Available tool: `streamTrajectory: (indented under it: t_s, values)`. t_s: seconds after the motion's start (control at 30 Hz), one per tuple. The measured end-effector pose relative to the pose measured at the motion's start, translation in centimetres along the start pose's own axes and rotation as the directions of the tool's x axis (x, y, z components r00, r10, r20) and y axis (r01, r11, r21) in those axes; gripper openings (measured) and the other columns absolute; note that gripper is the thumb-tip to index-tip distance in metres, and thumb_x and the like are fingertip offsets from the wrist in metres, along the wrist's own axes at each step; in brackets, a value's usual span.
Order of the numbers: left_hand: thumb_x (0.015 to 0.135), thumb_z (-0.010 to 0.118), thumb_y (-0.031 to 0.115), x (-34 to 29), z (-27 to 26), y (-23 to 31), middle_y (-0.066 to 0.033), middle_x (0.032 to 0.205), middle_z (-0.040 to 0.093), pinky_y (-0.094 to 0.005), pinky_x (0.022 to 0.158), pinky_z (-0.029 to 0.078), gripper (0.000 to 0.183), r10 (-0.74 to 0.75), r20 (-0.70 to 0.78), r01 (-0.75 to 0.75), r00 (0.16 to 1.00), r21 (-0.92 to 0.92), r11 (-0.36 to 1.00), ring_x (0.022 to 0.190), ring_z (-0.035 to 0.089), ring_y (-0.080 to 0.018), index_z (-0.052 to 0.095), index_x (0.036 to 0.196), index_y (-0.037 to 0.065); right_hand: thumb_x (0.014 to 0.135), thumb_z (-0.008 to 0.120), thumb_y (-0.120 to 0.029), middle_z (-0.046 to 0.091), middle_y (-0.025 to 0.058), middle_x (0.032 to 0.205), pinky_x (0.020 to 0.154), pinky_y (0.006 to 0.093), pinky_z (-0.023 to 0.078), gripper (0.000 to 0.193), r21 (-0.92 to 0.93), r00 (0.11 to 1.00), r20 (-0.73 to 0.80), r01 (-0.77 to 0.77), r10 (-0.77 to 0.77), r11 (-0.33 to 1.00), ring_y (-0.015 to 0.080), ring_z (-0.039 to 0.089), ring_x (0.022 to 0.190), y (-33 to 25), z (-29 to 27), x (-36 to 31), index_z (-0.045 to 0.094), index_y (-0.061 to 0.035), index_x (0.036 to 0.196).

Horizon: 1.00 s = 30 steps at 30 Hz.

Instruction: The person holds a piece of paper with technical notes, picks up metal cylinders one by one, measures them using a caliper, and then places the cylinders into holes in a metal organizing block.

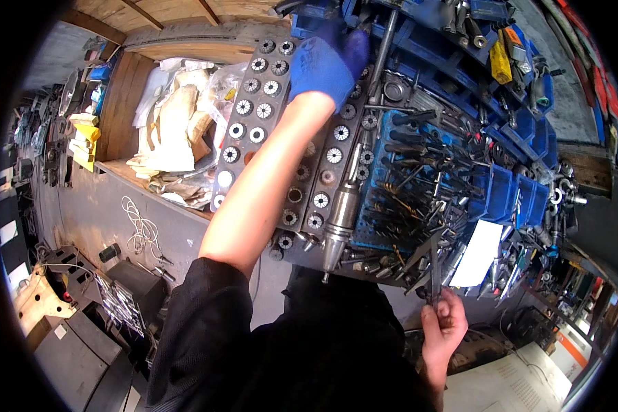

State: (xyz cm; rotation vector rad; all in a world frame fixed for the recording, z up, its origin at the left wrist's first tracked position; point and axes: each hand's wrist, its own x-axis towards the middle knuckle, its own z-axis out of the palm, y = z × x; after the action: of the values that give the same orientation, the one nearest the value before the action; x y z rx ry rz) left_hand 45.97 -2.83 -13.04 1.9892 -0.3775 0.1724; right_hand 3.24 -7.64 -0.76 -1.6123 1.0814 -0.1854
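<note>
My left hand [319, 69], in a blue glove, reaches to the far end of a dark rack of collets [271, 110], beside the blue bins [419, 41]. Its fingertips are in shadow and smeared, so what they touch does not show. Low on the right, my bare right hand [445, 323] is closed around the lower end of a long, dark, flat metal tool [434, 268] that points up towards the bench. Between the arms lies a steel tool holder [342, 220] with a tapered end, overhanging the bench's near edge.
Right of the tool holder, a blue tray [374, 206] carries many dark drill bits and cutters. A white sheet [479, 254] lies over loose tools near the edge. To the left, a wooden box [120, 117] holds crumpled paper and plastic. A pale cord [141, 226] hangs below it.
</note>
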Motion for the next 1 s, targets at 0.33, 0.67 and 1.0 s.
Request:
streamTrajectory:
  t_s: [0.33,0.67,1.0]
  values:
    - [0.088,0.066,0.033,5.2,5.5,-1.2,-0.0085,0.076,0.069,-0.0323,0.06,0.047,0.035,-0.432,0.363,0.544,0.826,-0.306,0.782,0.062,0.058,-0.0162,0.07,0.083,-0.001,0.082,0.061,0.015,0.057,-0.0007,0.079,0.064,0.0165,0.038,0.043,-0.031,0.999,-0.015,0.031,-0.032,0.999,0.0029,0.048,0.071,0.3,-0.9,-0.3,0.053,0.0086,0.124]
    - [0.095,0.058,0.024,-2.2,-2.7,3.3,-0.0032,0.069,0.063,-0.0242,0.048,0.04,0.023,-0.342,0.599,0.69,0.724,-0.622,0.37,0.054,0.057,-0.0113,0.065,0.089,0.003,0.082,0.061,0.015,0.057,-0.0019,0.076,0.06,0.0168,0.037,0.043,-0.052,0.999,0.004,0.034,-0.034,0.998,0.002,0.047,0.067,-0.2,0.1,0.3,0.054,0.0073,0.124]
    - [0.1,0.056,0.028,-8.2,-8.8,2.9,-0.0022,0.074,0.06,-0.0213,0.053,0.043,0.035,-0.377,0.627,0.731,0.682,-0.595,0.333,0.059,0.054,-0.01,0.066,0.116,-0.002,0.081,0.061,0.016,0.062,0.0011,0.082,0.064,0.0165,0.039,0.044,-0.054,0.995,0.1,0.022,-0.017,0.998,0.0028,0.052,0.071,-0.8,1.6,1.0,0.054,0.0078,0.124]
